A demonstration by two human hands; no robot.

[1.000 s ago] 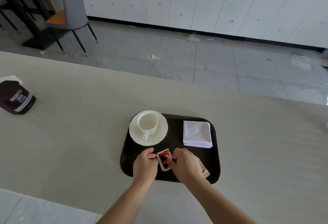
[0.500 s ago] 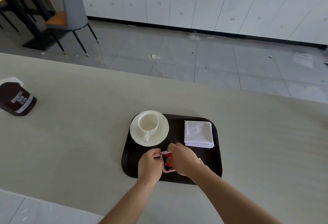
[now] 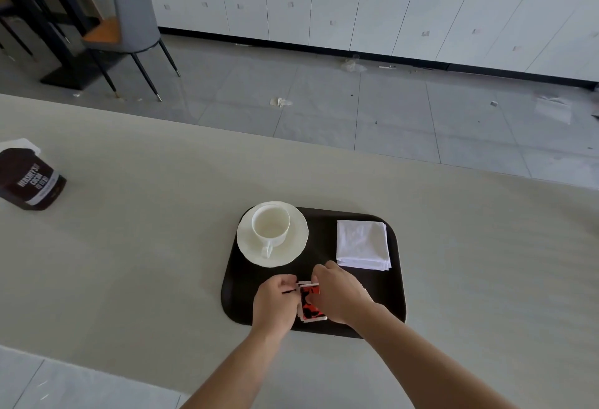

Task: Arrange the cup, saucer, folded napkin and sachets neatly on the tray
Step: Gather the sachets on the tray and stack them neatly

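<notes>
A dark tray (image 3: 240,279) lies on the pale counter. At its back left a white cup (image 3: 270,225) stands upright on a white saucer (image 3: 295,246), handle toward me. A folded white napkin (image 3: 362,243) lies at the back right. At the front of the tray, red-and-black sachets (image 3: 310,303) are pinched between my two hands. My left hand (image 3: 275,303) holds their left edge, and my right hand (image 3: 342,298) holds their right side and covers part of them.
A dark brown cocoa pouch (image 3: 30,178) lies at the counter's far left. Beyond the counter's far edge are a tiled floor with scraps of litter, a grey chair (image 3: 129,26) and white cabinets (image 3: 356,13).
Both hands have kept hold of the sachets and drawn closer together around them. The sachets have turned from tilted to more square with the tray's front edge.
</notes>
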